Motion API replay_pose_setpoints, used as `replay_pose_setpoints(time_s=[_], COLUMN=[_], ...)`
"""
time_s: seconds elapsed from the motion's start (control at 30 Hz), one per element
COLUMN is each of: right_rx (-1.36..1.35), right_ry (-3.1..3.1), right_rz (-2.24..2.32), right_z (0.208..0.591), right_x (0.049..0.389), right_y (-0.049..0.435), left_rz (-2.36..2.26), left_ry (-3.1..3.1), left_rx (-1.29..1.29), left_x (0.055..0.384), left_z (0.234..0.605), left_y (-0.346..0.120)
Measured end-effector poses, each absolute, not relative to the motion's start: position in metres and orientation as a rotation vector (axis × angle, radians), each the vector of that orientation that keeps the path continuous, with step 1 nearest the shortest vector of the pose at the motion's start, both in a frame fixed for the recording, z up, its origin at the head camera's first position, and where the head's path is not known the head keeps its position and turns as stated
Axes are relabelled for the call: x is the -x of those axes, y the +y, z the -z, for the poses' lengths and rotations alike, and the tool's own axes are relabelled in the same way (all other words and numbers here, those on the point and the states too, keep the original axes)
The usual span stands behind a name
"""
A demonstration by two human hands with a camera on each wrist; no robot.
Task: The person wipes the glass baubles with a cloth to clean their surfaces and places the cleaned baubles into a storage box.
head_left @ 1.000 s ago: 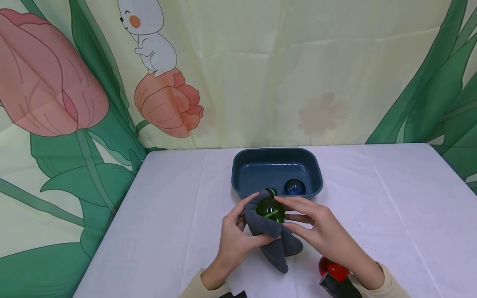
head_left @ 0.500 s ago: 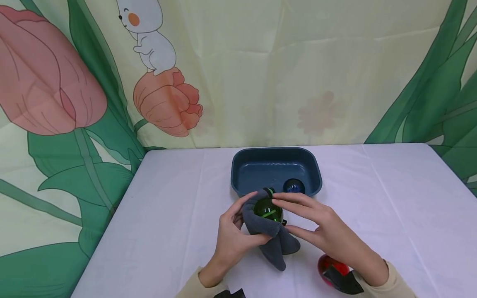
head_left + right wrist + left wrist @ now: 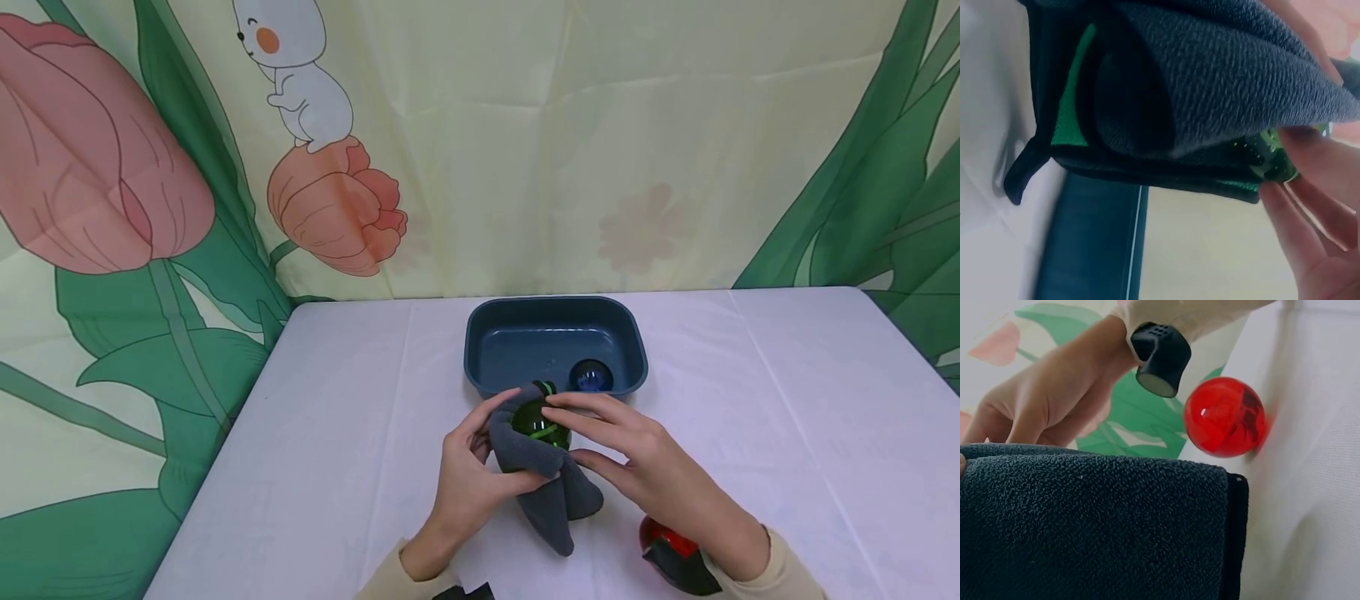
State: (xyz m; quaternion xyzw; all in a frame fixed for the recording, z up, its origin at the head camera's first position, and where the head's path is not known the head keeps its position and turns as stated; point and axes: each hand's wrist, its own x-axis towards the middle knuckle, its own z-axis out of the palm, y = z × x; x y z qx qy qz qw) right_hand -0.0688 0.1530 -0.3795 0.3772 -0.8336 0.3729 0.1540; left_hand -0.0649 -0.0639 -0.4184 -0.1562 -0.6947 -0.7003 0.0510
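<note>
In the head view my left hand grips a dark grey terry cloth with black edging and bits of green. The cloth cups a clear green ball, its folds hanging below. From the right side, my right hand pinches that ball between thumb and fingertips. The right wrist view shows those fingers on the green ball under the cloth. Seen from the left wrist, the cloth covers the lower left and hides the green ball.
A dark blue basin stands just beyond the hands, a blue ball inside at its near right. On the white-covered table, a red ball lies near my right wrist, partly hidden in the head view. A printed curtain hangs behind.
My right fingers shift slightly along the green ball, lifting a little and coming back over its top. The left hand keeps its hold on the cloth, nearly still.
</note>
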Motion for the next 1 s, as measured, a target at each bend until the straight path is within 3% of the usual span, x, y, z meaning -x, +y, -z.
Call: replay_pose_setpoints(time_s=[0.13,0.4,0.57,0.8,1.0], right_rx=[-1.025,-0.748,-0.66,-0.632,-0.908], right_ry=[-2.426,-2.535,-2.579,-2.609,-2.486], right_rz=[-1.148,-1.845,-2.028,-1.966,-1.487], right_z=[0.379,0.3775,0.3762,0.376,0.3756], right_x=[0.0667,0.0671,0.0677,0.0674,0.0685], right_y=[0.1514,0.1496,0.1511,0.151,0.1547], left_rz=[2.14,2.107,2.081,2.043,2.047], left_ry=[-2.111,-2.109,-2.093,-2.091,-2.091], left_rx=[0.49,0.528,0.56,0.589,0.566], left_x=[0.0646,0.0625,0.0624,0.0646,0.0662], left_z=[0.4172,0.4171,0.4181,0.416,0.4149], left_y=[-0.0641,-0.0641,-0.0646,-0.0673,-0.0685])
